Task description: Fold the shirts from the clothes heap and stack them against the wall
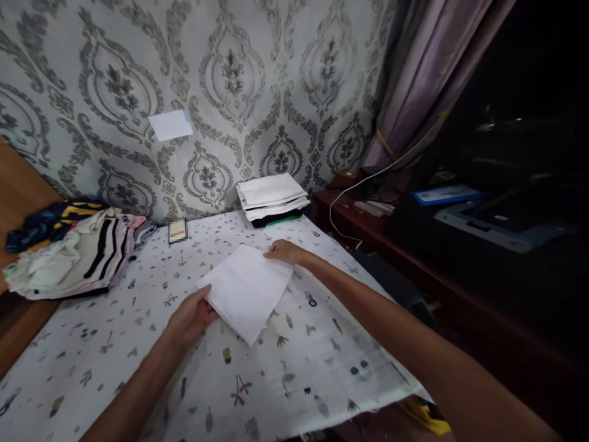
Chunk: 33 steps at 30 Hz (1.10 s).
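Observation:
A folded white cloth (248,291), which looks like a garment, is held between my two hands above the patterned bed sheet (267,393). At its left corner my left hand (196,316) pinches the edge, with the thumb on top and fingers beneath. My right hand (285,252) grips the far right corner, fingers closed on it. Beyond the cloth, against the wall, sits a neat stack of folded clothes (272,193), white on top with black and green lower down.
Folded clothes (87,252) are piled at the left beside a wooden board (21,178). A small card-like item (177,231) lies near the wall. On the right are a dark red table (363,215), a white cable (343,191) and a purple curtain (427,67).

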Motion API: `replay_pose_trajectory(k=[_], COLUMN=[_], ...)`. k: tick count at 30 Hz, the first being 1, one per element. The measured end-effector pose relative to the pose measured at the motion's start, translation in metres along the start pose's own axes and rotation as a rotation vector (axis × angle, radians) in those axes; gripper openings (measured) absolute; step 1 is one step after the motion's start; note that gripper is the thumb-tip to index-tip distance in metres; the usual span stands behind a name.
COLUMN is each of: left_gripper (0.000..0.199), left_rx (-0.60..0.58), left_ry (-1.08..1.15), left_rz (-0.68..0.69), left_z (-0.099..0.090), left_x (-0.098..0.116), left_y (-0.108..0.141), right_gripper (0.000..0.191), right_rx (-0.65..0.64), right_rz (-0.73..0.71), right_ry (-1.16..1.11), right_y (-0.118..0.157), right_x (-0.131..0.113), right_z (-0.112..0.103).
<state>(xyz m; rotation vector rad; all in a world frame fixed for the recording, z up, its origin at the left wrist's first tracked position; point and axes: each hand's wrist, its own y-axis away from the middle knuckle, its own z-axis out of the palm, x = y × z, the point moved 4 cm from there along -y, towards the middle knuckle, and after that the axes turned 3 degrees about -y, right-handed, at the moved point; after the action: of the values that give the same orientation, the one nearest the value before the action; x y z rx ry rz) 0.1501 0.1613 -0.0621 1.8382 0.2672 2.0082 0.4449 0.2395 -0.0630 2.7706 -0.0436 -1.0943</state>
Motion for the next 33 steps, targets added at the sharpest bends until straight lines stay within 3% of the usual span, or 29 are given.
replay_pose_trajectory(k=[3,6,10,13,17,21,24,26,29,33], left_gripper=[0.027,0.042,0.046,0.047,0.055,0.064,0.064,0.063,0.063,0.064], left_rx=[-0.054,-0.048,-0.071,-0.099,-0.160,-0.197,-0.107,0.014,0.128,0.197], left_ry=[0.048,0.052,-0.029,-0.091,-0.147,-0.086,-0.149,-0.238,-0.331,-0.412], left_rz=[-0.051,-0.089,-0.002,0.091,0.321,0.524,0.612,0.592,0.529,0.521], left_z=[0.021,0.030,0.035,0.050,0.094,0.144,0.168,0.174,0.175,0.168], left_x=[-0.013,-0.015,0.009,0.047,0.121,0.197,0.232,0.234,0.213,0.181], left_y=[0.015,0.017,0.002,-0.021,-0.072,-0.143,-0.203,-0.244,-0.295,-0.332], right_gripper=[0.022,0.012,0.014,0.025,0.041,0.027,0.017,0.013,0.026,0.046], right_rx=[-0.032,-0.121,-0.149,-0.033,0.260,0.667,0.786,0.797,0.781,0.729], right_rz=[0.040,0.042,-0.064,-0.197,-0.277,-0.256,-0.165,-0.074,0.078,0.169], right_ry=[-0.090,-0.188,-0.458,-0.722,-0.833,-0.546,-0.372,-0.298,-0.164,-0.008], right_y=[0.001,0.010,0.024,0.027,0.005,-0.042,-0.088,-0.118,-0.150,-0.163], right_x=[-0.006,-0.014,-0.020,-0.019,-0.011,-0.005,0.001,0.009,0.027,0.042], right_z=[0.005,0.007,-0.011,-0.042,-0.104,-0.179,-0.216,-0.222,-0.211,-0.193])
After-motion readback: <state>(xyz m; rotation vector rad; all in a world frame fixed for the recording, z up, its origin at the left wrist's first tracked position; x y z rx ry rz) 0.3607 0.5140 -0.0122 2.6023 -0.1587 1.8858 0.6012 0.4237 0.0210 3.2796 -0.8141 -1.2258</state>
